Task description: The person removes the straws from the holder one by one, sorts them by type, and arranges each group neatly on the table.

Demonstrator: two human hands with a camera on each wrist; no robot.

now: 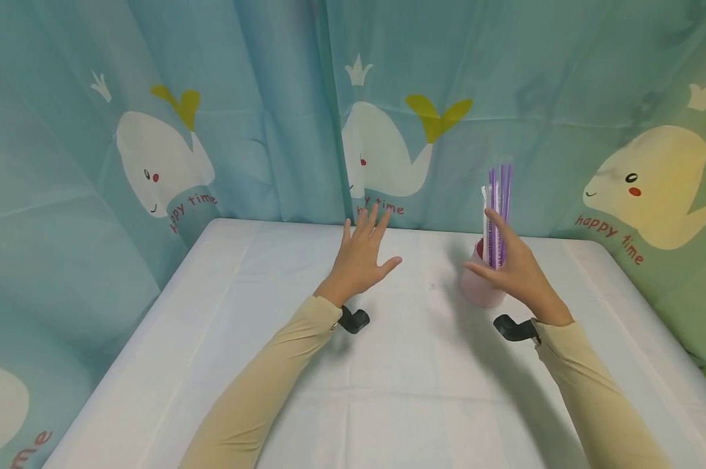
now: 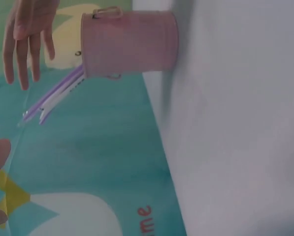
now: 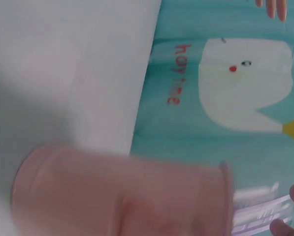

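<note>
A pink bucket (image 1: 480, 291) with small side handles stands upright on the table. Several purple and white straws (image 1: 494, 202), which look to be in clear wrappers, stick up out of it. My right hand (image 1: 522, 272) hovers by the bucket's rim, thumb and fingers spread apart on the near side of the straws and overlapping them in the head view. In the right wrist view its fingertips (image 3: 280, 227) appear beside the straws. To the left, my left hand (image 1: 360, 259) reaches over the table with fingers spread, holding nothing.
A white cloth (image 1: 353, 365) covers the table. Behind and at both sides hangs a teal curtain (image 1: 282, 78) printed with white whales, close along the table's back edge. Both wrists carry black camera mounts (image 1: 354, 321).
</note>
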